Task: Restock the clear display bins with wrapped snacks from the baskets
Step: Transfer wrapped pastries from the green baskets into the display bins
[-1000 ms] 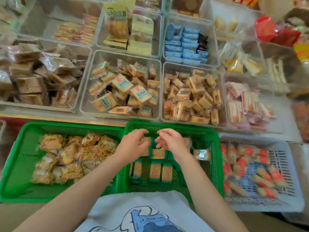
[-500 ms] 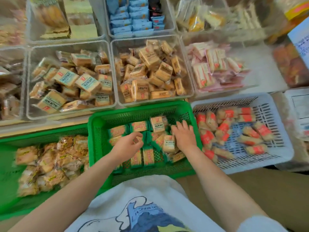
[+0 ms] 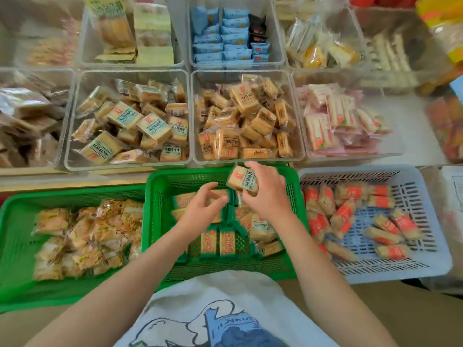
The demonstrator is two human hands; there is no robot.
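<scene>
Right hand (image 3: 266,194) grips a wrapped snack (image 3: 242,181) above the green basket (image 3: 160,194); left hand (image 3: 201,209) seemingly pinches another; lift clear of the rim.

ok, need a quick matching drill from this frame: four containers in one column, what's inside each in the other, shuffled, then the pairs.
Containers:
1. left green basket
2. middle green basket
3. grey basket
4. top middle clear bin

Contents:
A. blue-wrapped packs with a few black ones
B. snacks with red-orange labels
C. crinkly clear packs with yellow print
D. green-edged packs, both hands over them

Pairs: 1-C, 2-D, 3-B, 4-A
</scene>
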